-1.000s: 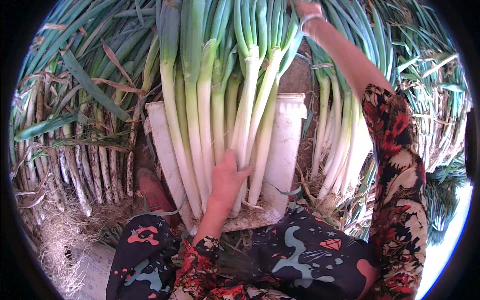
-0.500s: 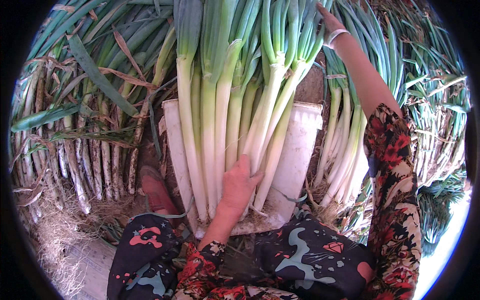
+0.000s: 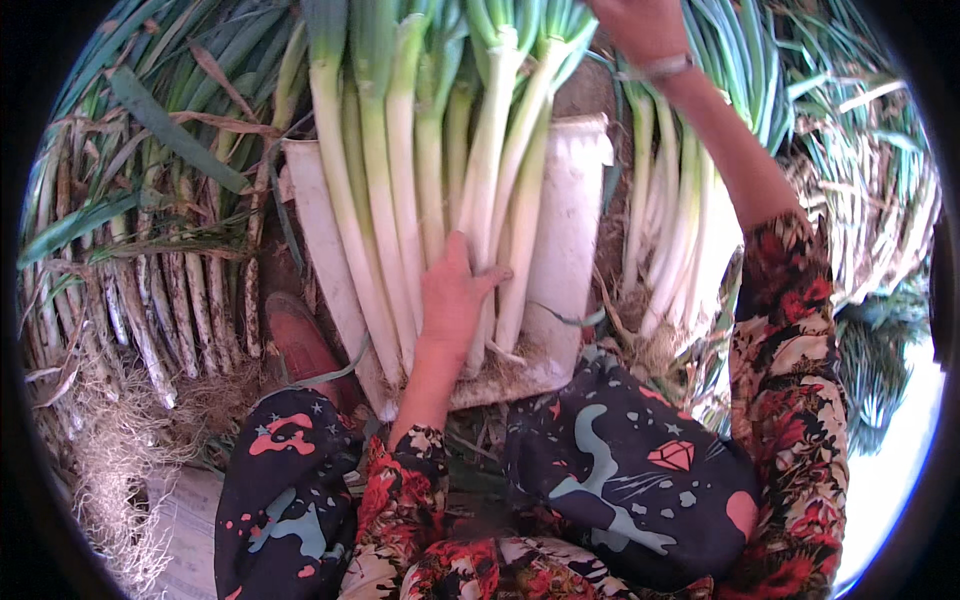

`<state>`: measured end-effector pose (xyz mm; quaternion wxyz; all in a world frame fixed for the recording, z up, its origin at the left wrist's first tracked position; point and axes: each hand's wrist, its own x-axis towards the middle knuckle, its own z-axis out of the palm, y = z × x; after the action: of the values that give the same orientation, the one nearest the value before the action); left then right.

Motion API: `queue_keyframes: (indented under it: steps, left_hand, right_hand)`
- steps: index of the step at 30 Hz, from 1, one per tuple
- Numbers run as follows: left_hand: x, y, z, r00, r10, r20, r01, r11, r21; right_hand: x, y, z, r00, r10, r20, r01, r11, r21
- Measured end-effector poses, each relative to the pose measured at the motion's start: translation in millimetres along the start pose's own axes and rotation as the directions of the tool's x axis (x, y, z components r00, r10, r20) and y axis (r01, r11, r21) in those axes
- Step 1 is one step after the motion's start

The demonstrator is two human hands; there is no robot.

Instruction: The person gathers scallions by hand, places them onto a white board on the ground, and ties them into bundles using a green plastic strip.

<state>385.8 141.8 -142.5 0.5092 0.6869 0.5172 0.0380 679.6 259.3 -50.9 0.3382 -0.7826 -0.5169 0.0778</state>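
Long green-and-white leeks, gathered, unbound where visible, over white plastic box; left hand, thumb spread, upon them; right hand beyond, grip indeterminable.

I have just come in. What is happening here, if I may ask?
A person is handling long green onions laid over a white surface. The left hand is on their pale stalks; the right hand is up by the green leaves, partly cut off. Another pale bunch lies to the right, and dirtier onions to the left.
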Motion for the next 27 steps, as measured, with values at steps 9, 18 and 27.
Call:
queue_keyframes:
  steps: [9,18,27]
  left_hand:
    - [3.8,10.3,24.0,0.988,0.142,-0.059,-0.128,0.972,0.195]
    - [0.5,21.5,13.4,0.997,0.072,-0.037,-0.067,0.991,0.119]
    - [-16.4,166.1,58.2,0.936,0.183,0.300,0.012,0.837,-0.548]
  right_hand:
    - [-216.1,146.7,-200.0,0.675,0.553,-0.488,-0.576,0.809,0.119]
    - [-322.8,170.7,-114.0,0.881,0.422,-0.212,-0.467,0.711,-0.526]
    - [-314.2,57.5,-176.7,0.594,0.764,0.252,-0.799,0.524,0.294]
